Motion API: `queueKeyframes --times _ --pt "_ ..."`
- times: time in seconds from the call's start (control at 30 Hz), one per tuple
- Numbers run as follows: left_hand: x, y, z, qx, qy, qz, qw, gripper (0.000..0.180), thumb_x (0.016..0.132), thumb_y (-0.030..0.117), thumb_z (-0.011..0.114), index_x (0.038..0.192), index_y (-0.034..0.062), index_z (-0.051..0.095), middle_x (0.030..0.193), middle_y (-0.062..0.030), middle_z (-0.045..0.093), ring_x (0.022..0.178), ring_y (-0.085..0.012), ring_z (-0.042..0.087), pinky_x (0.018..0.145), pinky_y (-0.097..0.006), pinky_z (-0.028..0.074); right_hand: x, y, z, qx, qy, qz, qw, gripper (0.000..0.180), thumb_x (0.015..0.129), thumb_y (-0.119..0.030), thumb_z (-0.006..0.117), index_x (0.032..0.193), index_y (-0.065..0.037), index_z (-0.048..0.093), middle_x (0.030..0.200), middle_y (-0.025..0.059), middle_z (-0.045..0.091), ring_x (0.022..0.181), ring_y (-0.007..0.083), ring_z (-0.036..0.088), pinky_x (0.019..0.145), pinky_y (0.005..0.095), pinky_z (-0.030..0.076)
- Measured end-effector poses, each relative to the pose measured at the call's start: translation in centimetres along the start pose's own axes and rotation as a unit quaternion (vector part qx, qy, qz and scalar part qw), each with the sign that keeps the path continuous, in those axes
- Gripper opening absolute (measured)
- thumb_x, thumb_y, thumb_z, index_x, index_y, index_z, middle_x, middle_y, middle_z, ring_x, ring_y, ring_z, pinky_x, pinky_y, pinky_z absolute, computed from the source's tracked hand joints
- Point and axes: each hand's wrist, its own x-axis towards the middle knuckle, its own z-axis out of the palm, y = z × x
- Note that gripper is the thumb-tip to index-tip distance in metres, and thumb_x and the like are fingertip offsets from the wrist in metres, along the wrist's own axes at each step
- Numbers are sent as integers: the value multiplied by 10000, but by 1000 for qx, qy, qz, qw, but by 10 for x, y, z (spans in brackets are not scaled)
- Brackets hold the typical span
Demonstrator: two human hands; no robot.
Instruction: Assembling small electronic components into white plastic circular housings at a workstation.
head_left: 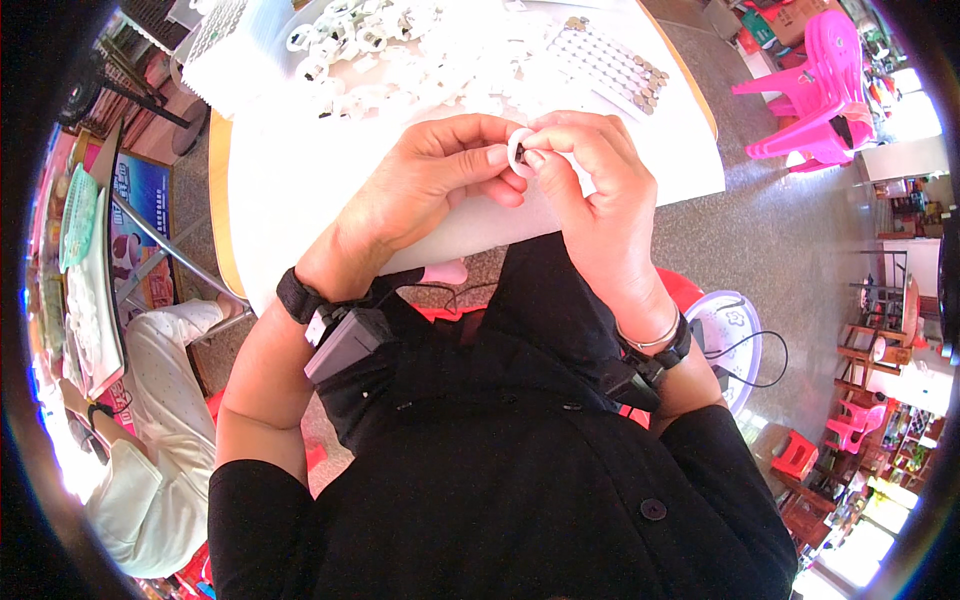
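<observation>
Over the near part of the white-covered table (300,200), both hands meet at a small round white plastic piece (515,150) with a dark spot at its middle. My left hand (430,175) pinches its rim between thumb and fingers. From the other side, the thumb and forefinger of my right hand (605,185) close on the piece at its dark middle. Whether a separate tiny part sits between the right fingertips is too small to tell. Beyond my hands lies a loose heap of similar white plastic pieces (365,45), several with dark centres.
A white tray (590,60) with rows of small round metal discs lies far right on the table. Stacked white trays (225,50) stand far left. Pink plastic chairs (825,90) are off to the right. Another person's light-clothed leg (165,350) is at the left.
</observation>
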Motion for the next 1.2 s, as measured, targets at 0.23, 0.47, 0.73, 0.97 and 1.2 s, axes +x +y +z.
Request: queueKeyframes --times 0.23,0.47,0.73,0.97,1.2 --pt "1 -4 -5 -1 11 21 1000 238 915 139 597 1071 -40 594 890 -88 644 755 -130 623 739 -243 518 1 -1 2 -127 7 -107 986 109 759 23 642 845 -40 618 821 79 623 733 251 570 653 333 468" --pt "2 -3 -5 35 19 23 999 235 915 135 597 1073 -39 593 880 -91 642 738 -131 618 723 -242 517 -1 -6 4 -119 -2 -79 990 111 769 32 631 860 -30 622 811 78 629 741 240 582 665 327 475" --pt "-2 0 -1 -18 10 2 1000 274 944 207 554 1054 -39 602 836 -85 628 717 -126 591 630 -253 496 2 -5 -2 15 -2 13 1000 109 775 4 609 875 -39 619 812 80 615 784 240 582 687 342 476" --pt "-2 5 2 32 12 -24 999 345 953 298 531 994 -33 620 821 -84 628 666 -114 578 526 -236 464 8 -3 -12 25 -49 -8 998 209 813 27 610 1015 -11 648 941 79 618 867 160 582 784 278 467" --pt "-3 7 -7 6 -27 -60 998 419 949 368 526 987 -41 608 785 -97 623 617 -129 585 469 -239 457 5 -10 -9 101 -95 55 989 223 826 44 597 1037 -8 648 941 66 618 852 128 581 780 254 465"
